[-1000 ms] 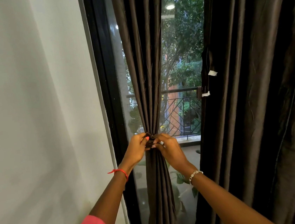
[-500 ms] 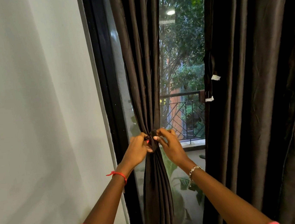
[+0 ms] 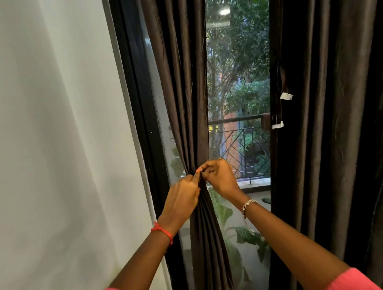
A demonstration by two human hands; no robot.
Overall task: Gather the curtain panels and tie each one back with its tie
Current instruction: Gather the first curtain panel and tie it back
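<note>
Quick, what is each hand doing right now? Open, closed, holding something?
Left hand: closed, pinching the gathered curtain panel at its cinched waist.
Right hand: closed, pinching the same spot from the other side.

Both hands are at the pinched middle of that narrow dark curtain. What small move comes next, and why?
Probably pull the tie snug: the left hand and right hand pinch at the cinched waist of the narrow dark brown fabric curtain panel, the tie hidden beneath fingers.
</note>
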